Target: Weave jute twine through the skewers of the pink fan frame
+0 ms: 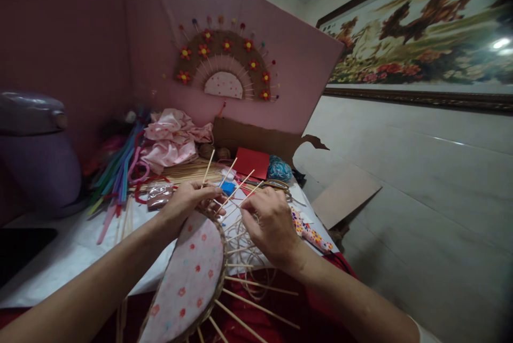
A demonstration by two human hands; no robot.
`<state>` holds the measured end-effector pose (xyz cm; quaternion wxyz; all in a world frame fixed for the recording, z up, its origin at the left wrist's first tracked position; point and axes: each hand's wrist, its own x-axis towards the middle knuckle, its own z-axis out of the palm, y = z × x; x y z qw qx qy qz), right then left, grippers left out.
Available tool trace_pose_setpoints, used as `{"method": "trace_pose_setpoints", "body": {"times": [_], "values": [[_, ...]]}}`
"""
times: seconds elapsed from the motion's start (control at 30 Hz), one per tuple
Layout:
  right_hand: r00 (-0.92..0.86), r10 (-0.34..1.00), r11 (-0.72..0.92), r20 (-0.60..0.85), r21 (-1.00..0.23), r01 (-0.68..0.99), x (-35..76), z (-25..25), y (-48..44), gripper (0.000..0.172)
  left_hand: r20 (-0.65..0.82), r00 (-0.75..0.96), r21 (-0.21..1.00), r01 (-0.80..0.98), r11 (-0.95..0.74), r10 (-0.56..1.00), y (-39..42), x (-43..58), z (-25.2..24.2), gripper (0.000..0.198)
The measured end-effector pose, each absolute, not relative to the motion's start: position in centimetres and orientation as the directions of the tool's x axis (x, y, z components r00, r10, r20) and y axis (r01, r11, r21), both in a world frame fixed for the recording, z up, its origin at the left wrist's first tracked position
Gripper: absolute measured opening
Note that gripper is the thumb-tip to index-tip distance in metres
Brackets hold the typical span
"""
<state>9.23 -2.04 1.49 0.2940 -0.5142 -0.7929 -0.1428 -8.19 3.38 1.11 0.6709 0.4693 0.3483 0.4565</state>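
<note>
Foreground: half-disc panel [190, 279]; left hand [196, 197] at its far end; right hand [270, 225] to the right of the left; sticks [261, 308] projecting from panel's right edge. Far left: air pot [38, 158]. Right of that: pipe cleaners [123, 164], then cloth [172, 137]. Beyond the hands: card sheet [253, 162]; yarn ball [279, 168], at its right. Rear backboard [296, 65]: arch ornament [218, 43], mounted. Right wall [425, 172]: framed picture [409, 33].

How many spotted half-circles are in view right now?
2: the lower half-circle at my left hand, and the upper half-circle on the pink board. Others may be hidden.
</note>
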Motion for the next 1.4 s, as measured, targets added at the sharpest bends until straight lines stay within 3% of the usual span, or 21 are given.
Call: {"method": "trace_pose_setpoints", "body": {"times": [0.63,0.87,1.4], "values": [[-0.293,0.738,0.42,0.608,-0.074,0.904,9.27,1.47,-2.07,0.008,0.009,0.391,0.934,-0.331,0.132,0.921,3.39,-8.26,0.64,0.012],[-0.288,0.731,0.421,0.619,-0.076,0.904,9.35,1.24,-2.0,0.009,-0.023,0.336,0.929,-0.342,0.145,0.942,3.2,-8.16,0.88,0.027],[-0.284,0.736,0.414,0.615,-0.077,0.907,9.47,1.23,-1.98,0.008,-0.038,0.336,0.93,-0.334,0.157,0.941,3.48,-8.27,0.55,0.024]]}}
